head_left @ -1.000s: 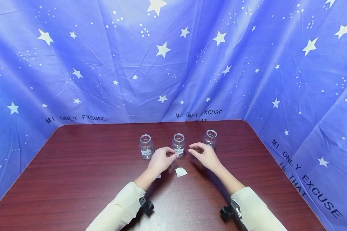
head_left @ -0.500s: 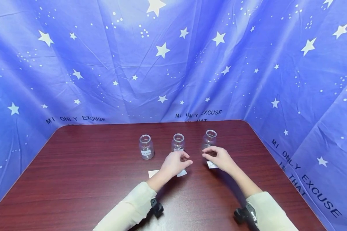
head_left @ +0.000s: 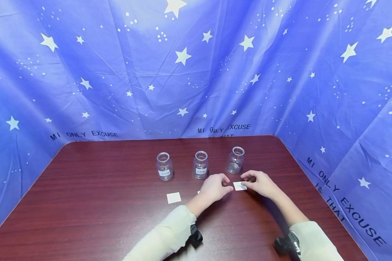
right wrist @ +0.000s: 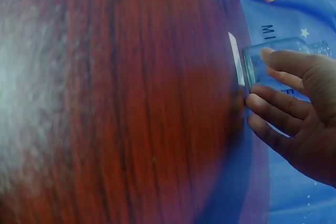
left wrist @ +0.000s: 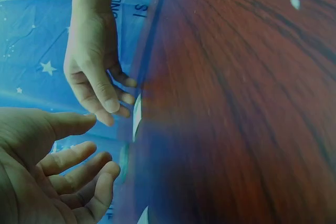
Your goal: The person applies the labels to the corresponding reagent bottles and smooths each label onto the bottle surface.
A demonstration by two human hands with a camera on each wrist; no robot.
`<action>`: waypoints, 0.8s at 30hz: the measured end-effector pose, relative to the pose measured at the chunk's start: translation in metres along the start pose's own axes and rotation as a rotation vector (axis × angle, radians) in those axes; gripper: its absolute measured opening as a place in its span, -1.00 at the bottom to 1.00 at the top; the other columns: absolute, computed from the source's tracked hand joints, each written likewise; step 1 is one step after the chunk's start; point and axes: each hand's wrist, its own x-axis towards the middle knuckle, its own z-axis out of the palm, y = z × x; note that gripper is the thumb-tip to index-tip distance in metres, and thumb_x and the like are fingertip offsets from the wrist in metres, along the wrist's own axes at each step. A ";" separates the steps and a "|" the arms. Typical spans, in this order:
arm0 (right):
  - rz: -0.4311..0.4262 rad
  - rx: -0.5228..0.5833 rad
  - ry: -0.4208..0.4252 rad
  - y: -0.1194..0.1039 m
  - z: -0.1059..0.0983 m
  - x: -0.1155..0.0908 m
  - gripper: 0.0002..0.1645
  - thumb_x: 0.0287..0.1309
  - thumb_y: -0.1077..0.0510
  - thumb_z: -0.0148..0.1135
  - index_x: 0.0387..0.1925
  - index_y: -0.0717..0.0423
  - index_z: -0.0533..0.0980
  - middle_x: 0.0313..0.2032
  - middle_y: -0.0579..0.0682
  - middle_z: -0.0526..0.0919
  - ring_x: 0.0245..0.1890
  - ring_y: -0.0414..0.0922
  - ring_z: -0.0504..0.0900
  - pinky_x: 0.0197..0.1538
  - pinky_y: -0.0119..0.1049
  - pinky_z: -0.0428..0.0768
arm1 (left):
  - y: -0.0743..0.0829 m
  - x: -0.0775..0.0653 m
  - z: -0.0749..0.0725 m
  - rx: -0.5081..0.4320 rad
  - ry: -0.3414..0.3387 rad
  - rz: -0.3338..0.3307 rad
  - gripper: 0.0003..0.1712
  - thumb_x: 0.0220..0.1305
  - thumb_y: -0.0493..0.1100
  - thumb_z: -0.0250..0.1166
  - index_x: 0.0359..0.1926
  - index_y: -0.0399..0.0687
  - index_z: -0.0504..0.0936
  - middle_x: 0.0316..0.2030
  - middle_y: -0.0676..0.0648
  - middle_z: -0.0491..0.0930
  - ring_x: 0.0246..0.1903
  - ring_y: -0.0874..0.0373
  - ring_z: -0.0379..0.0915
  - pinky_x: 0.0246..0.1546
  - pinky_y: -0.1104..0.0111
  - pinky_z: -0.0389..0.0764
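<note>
In the head view my right hand (head_left: 260, 184) is at a white paper label (head_left: 239, 186) with writing, lying before the right glass jar (head_left: 236, 161). Its thumb overlaps the label's right edge, but the fingers are loosely bent and do not grip it. My left hand (head_left: 213, 187) hovers left of that label, fingers relaxed and holding nothing. In the left wrist view both hands, the left hand (left wrist: 63, 166) and right hand (left wrist: 94, 72), have parted fingers. The right wrist view has the right hand (right wrist: 299, 103) beside the label (right wrist: 237, 59), with the jar behind.
A left jar (head_left: 164, 168) and a middle jar (head_left: 200, 163) stand upright, each bearing a white label. A blank white paper square (head_left: 174, 198) lies on the dark red wooden table (head_left: 101, 203). Another white piece is mostly hidden by my left wrist. Blue star-printed cloth (head_left: 143, 65) hangs behind.
My left hand has moved right, away from the middle jar. My right hand has drawn back from the right jar toward the lower right, uncovering the written label on the table.
</note>
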 end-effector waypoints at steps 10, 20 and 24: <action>-0.009 -0.047 0.015 0.006 -0.002 -0.005 -0.70 -0.07 0.21 0.38 -0.23 0.23 0.60 -0.47 -0.04 0.53 -0.52 -0.33 0.40 -0.43 -0.45 0.41 | 0.010 0.014 0.023 0.088 -0.012 -0.060 -0.74 -0.01 -0.03 0.41 -0.25 0.08 0.64 -0.43 0.14 0.57 -0.42 0.30 0.46 -0.41 0.48 0.43; -0.011 -0.108 -0.012 0.009 0.001 -0.004 -0.62 -0.15 0.12 0.45 -0.22 0.19 0.61 -0.53 -0.02 0.47 -0.55 -0.35 0.29 -0.46 -0.45 0.30 | 0.015 0.021 0.035 0.207 -0.025 -0.152 -0.61 -0.05 0.06 0.43 -0.13 0.19 0.65 -0.23 0.06 0.58 -0.23 0.16 0.56 -0.36 0.35 0.52; -0.017 -0.092 -0.024 0.009 0.001 -0.004 -0.66 -0.15 0.14 0.45 -0.26 0.17 0.62 -0.53 0.00 0.47 -0.55 -0.35 0.29 -0.46 -0.44 0.30 | 0.015 0.023 0.038 0.243 -0.019 -0.164 -0.67 -0.04 0.07 0.42 -0.17 0.25 0.67 -0.26 0.06 0.56 -0.24 0.15 0.56 -0.42 0.34 0.51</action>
